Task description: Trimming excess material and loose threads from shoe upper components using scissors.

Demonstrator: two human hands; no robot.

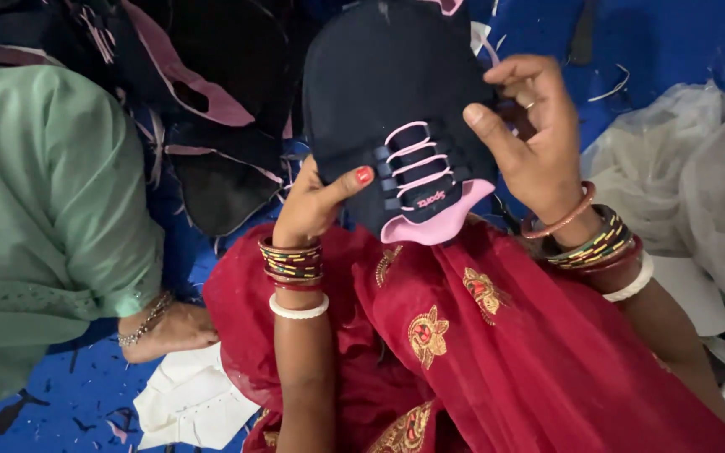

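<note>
head view: left hand (316,205) and right hand (530,138) grip shoe upper (392,92)

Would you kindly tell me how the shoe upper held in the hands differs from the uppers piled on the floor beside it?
The held shoe upper is laced with pink laces; the piled uppers show no laces. The held one is gripped by the left hand and right hand over the red cloth; the piled ones lie loose and overlapping. Both are dark with pink lining.
</note>
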